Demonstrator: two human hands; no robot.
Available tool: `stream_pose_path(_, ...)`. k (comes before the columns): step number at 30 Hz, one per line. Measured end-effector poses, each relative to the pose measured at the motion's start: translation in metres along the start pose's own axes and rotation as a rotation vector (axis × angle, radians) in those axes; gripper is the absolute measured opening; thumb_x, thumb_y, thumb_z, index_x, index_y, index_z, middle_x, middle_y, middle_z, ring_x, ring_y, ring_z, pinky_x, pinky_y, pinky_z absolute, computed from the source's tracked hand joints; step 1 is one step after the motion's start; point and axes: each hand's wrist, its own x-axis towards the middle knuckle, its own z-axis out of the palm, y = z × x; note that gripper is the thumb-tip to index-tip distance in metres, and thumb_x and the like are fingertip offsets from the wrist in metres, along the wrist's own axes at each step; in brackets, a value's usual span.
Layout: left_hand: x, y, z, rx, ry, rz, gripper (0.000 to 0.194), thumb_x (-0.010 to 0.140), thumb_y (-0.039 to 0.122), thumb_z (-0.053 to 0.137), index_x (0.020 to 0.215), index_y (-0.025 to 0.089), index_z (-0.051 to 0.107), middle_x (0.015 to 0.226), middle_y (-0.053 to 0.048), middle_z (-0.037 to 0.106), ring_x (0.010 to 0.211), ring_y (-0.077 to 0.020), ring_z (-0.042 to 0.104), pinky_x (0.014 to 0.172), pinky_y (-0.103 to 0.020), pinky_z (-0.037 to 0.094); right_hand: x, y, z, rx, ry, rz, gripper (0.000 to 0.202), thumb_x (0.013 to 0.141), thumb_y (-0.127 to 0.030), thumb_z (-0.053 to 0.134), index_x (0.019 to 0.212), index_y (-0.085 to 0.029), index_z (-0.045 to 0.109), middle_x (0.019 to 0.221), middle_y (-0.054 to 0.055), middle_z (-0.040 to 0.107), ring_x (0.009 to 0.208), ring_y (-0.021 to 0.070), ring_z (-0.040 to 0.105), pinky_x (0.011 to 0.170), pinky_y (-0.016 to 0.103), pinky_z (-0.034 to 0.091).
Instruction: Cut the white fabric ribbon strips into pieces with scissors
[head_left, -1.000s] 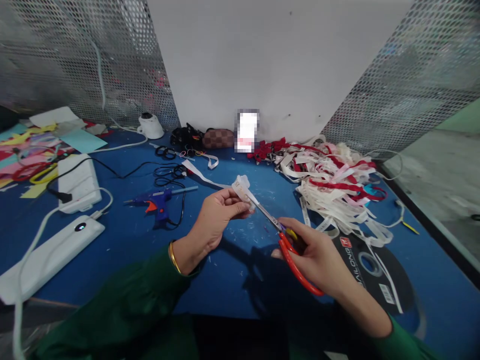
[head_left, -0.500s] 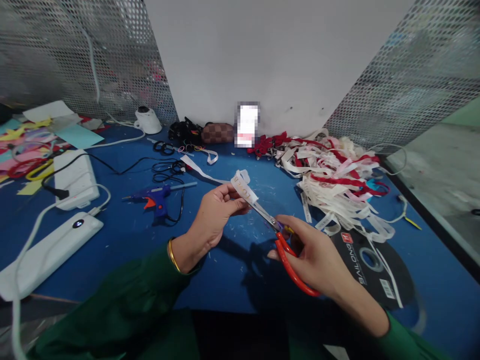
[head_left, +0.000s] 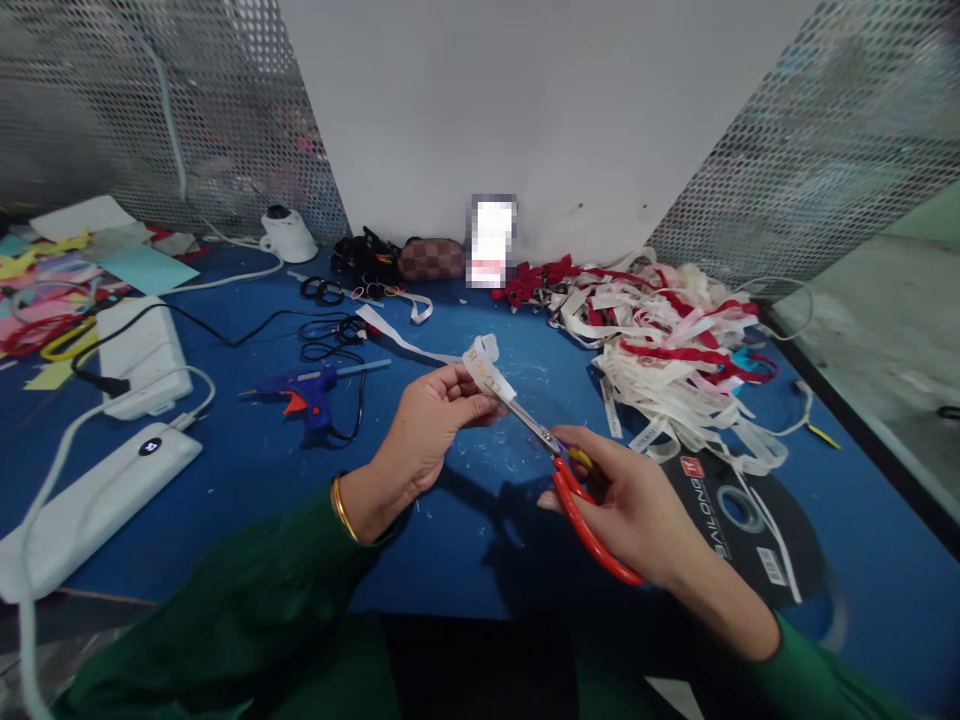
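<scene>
Between the thumb and fingers of my left hand (head_left: pixel 435 425) is a white printed ribbon (head_left: pixel 491 375), folded into a loop. Its long tail trails away to the upper left, over the blue table (head_left: pixel 465 500). My right hand (head_left: pixel 637 500) is closed on red-handled scissors (head_left: pixel 592 530). The scissor blades point to the upper left, and their tips are at the ribbon's lower right end, close to my left fingertips. The blades look nearly closed. A small yellow and purple item (head_left: pixel 581 458) shows by my right fingers.
A blue glue gun (head_left: pixel 311 398) lies left of my hands. White power strip (head_left: pixel 146 360) and power bank (head_left: pixel 97 510) are at far left. A ribbon pile (head_left: pixel 667 350) and black spool (head_left: pixel 750 530) lie right. A phone (head_left: pixel 491 240) stands at the back.
The view has shifted slightly. The scissors still meet the ribbon end, their blades now closer together. Both hands keep their holds.
</scene>
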Motion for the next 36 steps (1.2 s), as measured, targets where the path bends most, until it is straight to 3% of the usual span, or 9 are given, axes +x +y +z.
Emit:
stream_pose_path(14,0.0011,-0.0003,-0.002,-0.007,-0.01,0.012,0.026,0.064,0.014,0.086,0.088,0.014,0.075,0.082,-0.004,0.074,0.071,-0.0136,0.069,0.073,-0.028,0.057,-0.0012,-0.0024,-0.0042,-0.045,0.029,-0.056,0.046,0.083,-0.044,0.074,0.121,-0.019,0.068,0.09,0.004,0.074,0.069,0.016,0.064,0.067,0.027,0.055)
stream_pose_path(21,0.0014,0.0037,-0.0062,-0.039,-0.009,0.034,0.019,0.072,0.03,0.082,0.084,0.016,0.079,0.082,-0.006,0.077,0.072,-0.0166,0.07,0.074,-0.031,0.056,0.0001,-0.0054,-0.0046,-0.071,0.059,-0.083,0.047,0.084,-0.046,0.074,0.12,-0.017,0.069,0.088,0.005,0.074,0.069,0.016,0.064,0.065,0.027,0.055)
stream_pose_path(28,0.0041,0.0016,-0.0058,-0.005,0.011,0.103,0.018,0.066,0.021,0.086,0.081,0.016,0.08,0.083,-0.006,0.076,0.075,-0.0151,0.069,0.076,-0.03,0.057,0.0011,-0.0065,-0.0029,-0.058,0.084,-0.08,0.049,0.082,-0.05,0.074,0.118,-0.016,0.069,0.084,0.006,0.074,0.066,0.0165,0.064,0.062,0.028,0.055)
stream_pose_path(36,-0.0011,-0.0006,-0.0007,0.008,-0.013,0.067,0.028,0.066,0.016,0.083,0.095,0.018,0.081,0.089,-0.005,0.076,0.076,-0.014,0.067,0.074,-0.028,0.057,0.0008,-0.0073,-0.0014,-0.021,0.024,-0.018,0.05,0.08,-0.05,0.076,0.118,-0.019,0.067,0.085,0.004,0.071,0.069,0.0171,0.064,0.065,0.027,0.057)
